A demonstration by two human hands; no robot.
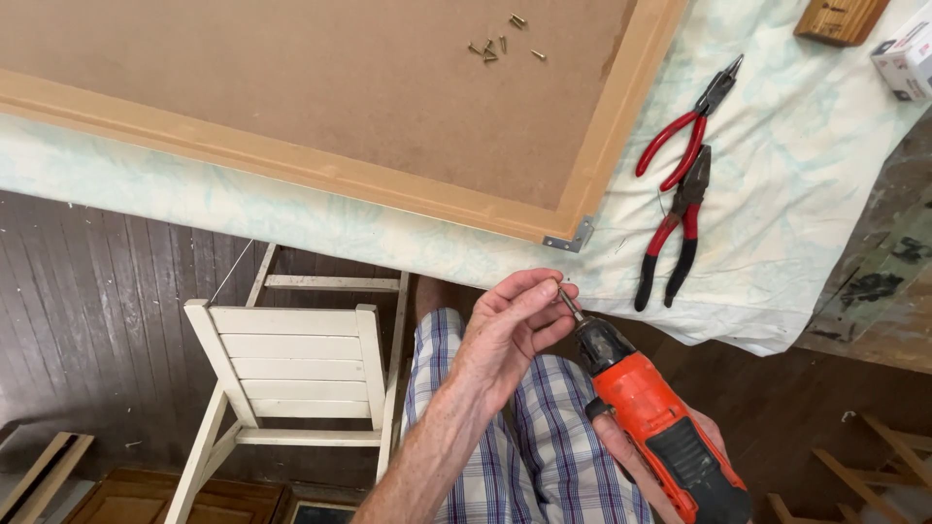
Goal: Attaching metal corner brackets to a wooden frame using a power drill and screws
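My left hand (510, 330) pinches a small screw (564, 287) between thumb and fingertips against the bit (571, 306) of an orange and black cordless screwdriver (655, 427). My right hand (631, 456) grips the screwdriver's handle from below and is mostly hidden by it. Both hands hover over my lap in plaid shorts, just below the table edge. Above them lies the back of a wooden picture frame (388, 189) with a metal corner bracket (571, 238).
Several loose screws (497, 47) lie on the frame's brown backing board. Two red-handled pliers (684, 175) rest on the pale cloth (777, 194) to the right. A white wooden chair (291, 374) stands on the dark floor at left. A small box (908, 58) sits at top right.
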